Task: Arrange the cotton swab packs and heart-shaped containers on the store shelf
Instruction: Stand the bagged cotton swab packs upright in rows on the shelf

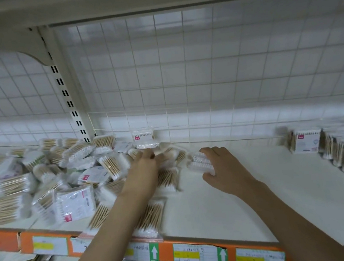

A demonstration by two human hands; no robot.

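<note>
glossy plastic packs (73, 205) (wooden swabs), matt shelf (246, 196)

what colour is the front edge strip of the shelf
Orange, on the shelf's front edge strip, with white and yellow price labels; head view.

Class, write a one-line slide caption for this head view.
Right hand holds a cotton swab pack above the shelf while the left hand reaches into the loose pile.

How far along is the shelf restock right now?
Early. Done: a row of packs stands upright at the shelf's right end. In hand: the right hand holds a pack; the left hand reaches into the loose pile, its grip blurred. Left: most of that pile. No heart-shaped containers are visible.
</note>
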